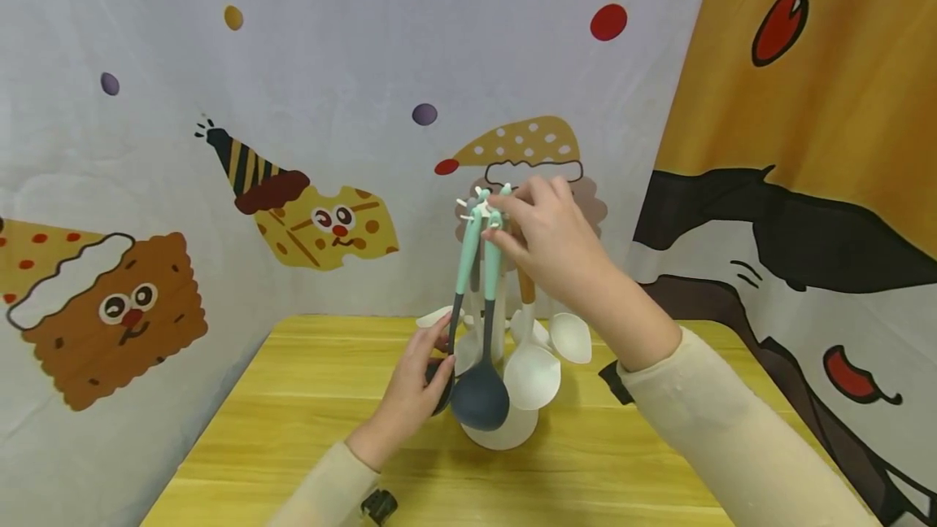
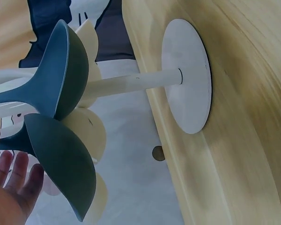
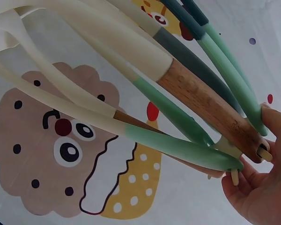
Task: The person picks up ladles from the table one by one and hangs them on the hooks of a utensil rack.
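Note:
A white utensil rack (image 1: 505, 432) stands on the table with kitchen tools hanging round its top. My left hand (image 1: 413, 385) holds the neck of a dark ladle (image 2: 65, 164) with a mint handle, thumb on one side and fingers on the other. Beside it hangs a second dark ladle (image 1: 480, 397) with a mint handle. At the rack's top, my right hand (image 1: 549, 230) curls its thumb and fingers round the hooks. In the right wrist view its thumb touches the end of a mint handle (image 3: 232, 70). A wooden-handled tool (image 3: 206, 110) hangs close to that palm.
White ladles (image 1: 533, 376) and other pale tools (image 1: 571, 337) hang on the rack's right and far sides. The wooden table (image 1: 293, 421) ends at a cartoon-printed cloth (image 1: 329, 63). A small black object (image 1: 379, 504) lies near the left sleeve.

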`<state>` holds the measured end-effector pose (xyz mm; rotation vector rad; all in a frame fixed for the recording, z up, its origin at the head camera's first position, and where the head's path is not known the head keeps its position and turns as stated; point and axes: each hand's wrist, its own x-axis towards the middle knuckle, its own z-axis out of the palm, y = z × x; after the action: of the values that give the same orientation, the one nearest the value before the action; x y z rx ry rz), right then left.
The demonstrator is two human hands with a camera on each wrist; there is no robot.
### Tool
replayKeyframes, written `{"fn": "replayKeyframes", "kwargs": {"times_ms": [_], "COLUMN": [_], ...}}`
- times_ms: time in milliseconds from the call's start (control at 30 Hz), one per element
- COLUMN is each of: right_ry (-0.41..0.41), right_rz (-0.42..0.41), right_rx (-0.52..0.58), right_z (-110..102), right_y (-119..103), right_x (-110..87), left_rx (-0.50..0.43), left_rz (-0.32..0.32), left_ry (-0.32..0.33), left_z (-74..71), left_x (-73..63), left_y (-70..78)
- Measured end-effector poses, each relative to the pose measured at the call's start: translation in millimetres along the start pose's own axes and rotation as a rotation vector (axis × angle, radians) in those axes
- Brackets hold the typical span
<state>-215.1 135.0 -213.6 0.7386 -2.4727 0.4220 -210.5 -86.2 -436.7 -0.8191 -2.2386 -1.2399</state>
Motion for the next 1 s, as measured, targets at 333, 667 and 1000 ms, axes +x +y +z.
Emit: {"fn": "replayKeyframes", "kwargs": {"times_ms": [333, 667, 1000], "right_ry": [0.054, 0.132, 0.138], "right_rz": [-0.042, -0.021, 0.167], "right_rx": [-0.049, 0.074, 0.136], "right_z": [5, 3, 1], "right_y": [5, 24, 73], "right_x": [-1.7, -15.6, -67.9], "left_rx": [0.021, 0.121, 0.297], "left_rz": [-0.085, -0.097, -0.200], "left_ry": [-0.056, -0.087, -0.177], "left_z": [-12.1, -34.9, -84.2], "left_x": [1.3, 3.3, 20.8], "left_y": [4.3, 1.5, -4.2]}}
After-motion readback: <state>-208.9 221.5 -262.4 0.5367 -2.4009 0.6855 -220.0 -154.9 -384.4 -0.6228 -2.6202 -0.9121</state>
